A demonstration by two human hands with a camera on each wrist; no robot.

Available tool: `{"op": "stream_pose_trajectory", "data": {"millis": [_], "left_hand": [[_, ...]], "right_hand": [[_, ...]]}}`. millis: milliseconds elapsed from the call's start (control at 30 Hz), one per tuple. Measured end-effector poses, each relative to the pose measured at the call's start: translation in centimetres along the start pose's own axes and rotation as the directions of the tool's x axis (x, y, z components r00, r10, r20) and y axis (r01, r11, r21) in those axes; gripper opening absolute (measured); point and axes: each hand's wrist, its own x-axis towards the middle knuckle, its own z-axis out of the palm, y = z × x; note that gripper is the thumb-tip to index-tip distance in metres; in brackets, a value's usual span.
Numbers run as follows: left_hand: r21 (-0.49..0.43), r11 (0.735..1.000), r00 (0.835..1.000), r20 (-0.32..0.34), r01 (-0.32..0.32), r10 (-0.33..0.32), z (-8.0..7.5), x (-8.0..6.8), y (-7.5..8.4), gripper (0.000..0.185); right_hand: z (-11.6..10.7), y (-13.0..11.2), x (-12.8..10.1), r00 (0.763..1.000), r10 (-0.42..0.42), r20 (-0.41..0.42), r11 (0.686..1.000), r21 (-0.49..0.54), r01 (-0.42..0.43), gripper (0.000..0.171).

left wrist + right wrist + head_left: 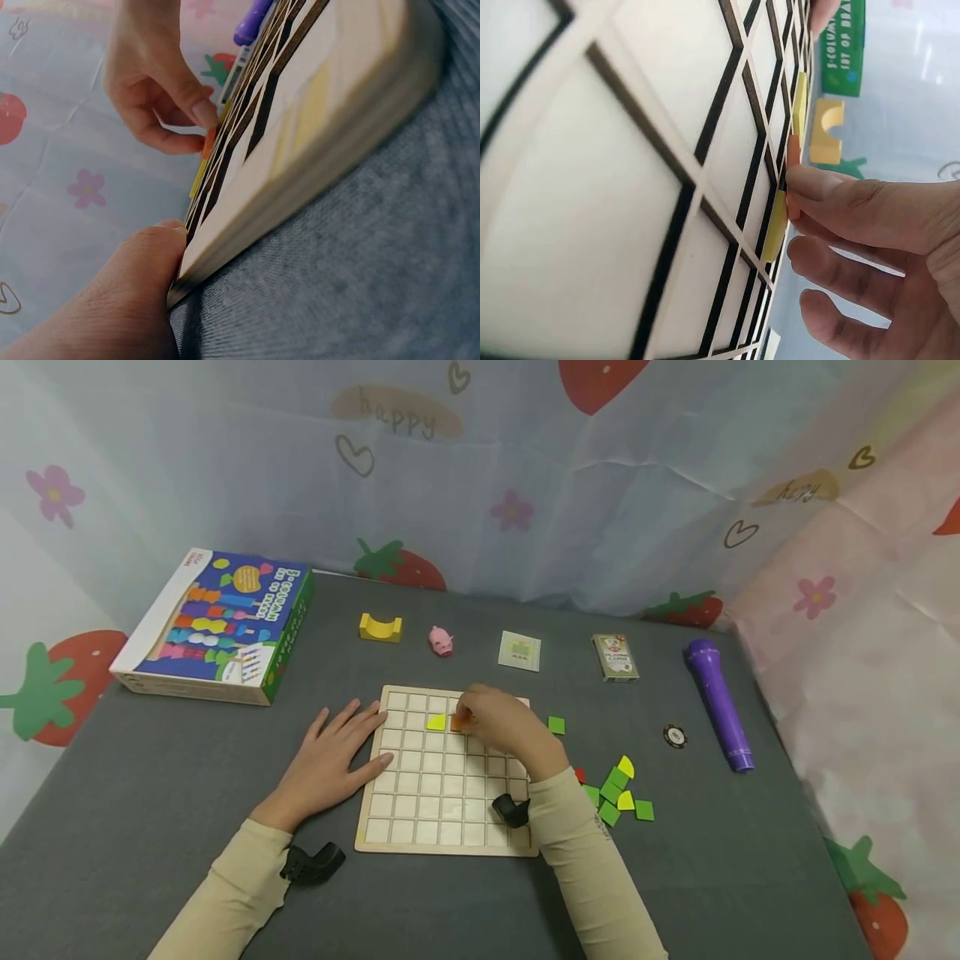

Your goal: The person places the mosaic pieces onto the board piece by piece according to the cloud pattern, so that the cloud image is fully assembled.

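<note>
A wooden grid board (pixel 452 808) lies on the grey table. Over its upper part, my right hand (pixel 501 727) pinches a flat orange tile (pixel 793 154) between thumb and fingers. Left of that tile, a yellow rounded-corner tile (pixel 437 722) sits in a grid cell. Another yellow tile (pixel 776 229) shows on the board in the right wrist view, close to the pinching fingers; the hand hides it in the head view. My left hand (pixel 326 768) rests with spread fingers at the board's left edge, its thumb (pixel 146 259) touching the rim.
Green tiles (pixel 615 778), yellow tiles (pixel 626 767) and a red piece (pixel 580 775) lie right of the board. Behind it are a game box (pixel 217 627), yellow block (pixel 380 628), pink pig (pixel 441 641), square card (pixel 519 651) and card pack (pixel 615 657). A chip (pixel 675 736) and purple tube (pixel 720 706) stand right.
</note>
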Motion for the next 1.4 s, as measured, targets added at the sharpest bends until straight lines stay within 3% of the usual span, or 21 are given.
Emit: {"op": "stream_pose_trajectory", "data": {"millis": [400, 900, 1167, 1400], "left_hand": [[0.007, 1.0, 1.0, 0.009, 0.013, -0.013, 0.2, 0.1, -0.1, 0.072], [0.014, 1.0, 1.0, 0.014, 0.018, -0.018, 0.2, 0.1, 0.0, 0.072], [0.013, 1.0, 1.0, 0.006, 0.014, -0.014, 0.2, 0.0, -0.1, 0.071], [0.0, 1.0, 1.0, -0.004, 0.009, -0.009, 0.1, -0.1, 0.0, 0.071]], "right_hand": [[0.0, -0.5, 0.5, 1.0, -0.004, 0.01, 1.0, -0.023, 0.004, 0.009], [-0.2, -0.7, -0.1, 0.999, 0.037, 0.007, 0.998, -0.058, -0.036, 0.019], [-2.4, 2.1, -4.9, 0.993, 0.105, -0.061, 0.994, -0.007, -0.105, 0.031], [-3.7, 7.1, -11.0, 0.96, 0.241, -0.146, 0.971, 0.046, -0.236, 0.028]]}}
